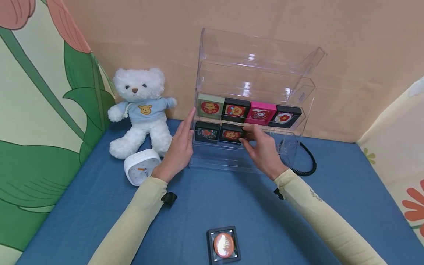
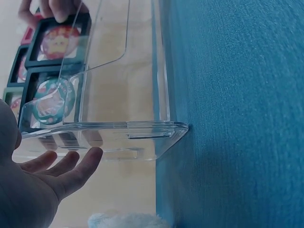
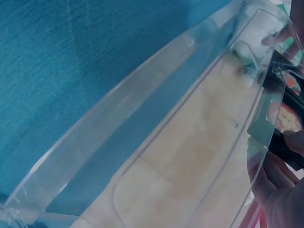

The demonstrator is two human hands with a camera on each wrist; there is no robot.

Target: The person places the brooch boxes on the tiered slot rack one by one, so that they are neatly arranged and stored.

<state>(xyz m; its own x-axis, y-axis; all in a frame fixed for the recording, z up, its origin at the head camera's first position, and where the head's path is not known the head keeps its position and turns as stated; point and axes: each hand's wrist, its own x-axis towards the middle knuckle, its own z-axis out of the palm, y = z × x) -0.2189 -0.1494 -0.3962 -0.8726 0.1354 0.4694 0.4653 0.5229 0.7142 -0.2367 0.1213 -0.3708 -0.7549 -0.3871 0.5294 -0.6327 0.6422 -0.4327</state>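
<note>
A clear tiered display rack stands at the back of the blue table. My left hand lies along its left side panel, the fingers extended, as the left wrist view also shows with the hand at the clear wall. With thumb and fingers my right hand pinches the right edge of a black square case with a red and gold badge, on the lower occupied shelf. Left of it sits another black case with a teal and red badge. In the right wrist view the thumb presses the case front.
Above are a pale green case, a black case, a pink case and another black case. A white teddy bear and white clock stand left. Nearby lie a black coiled cord and a framed orange badge.
</note>
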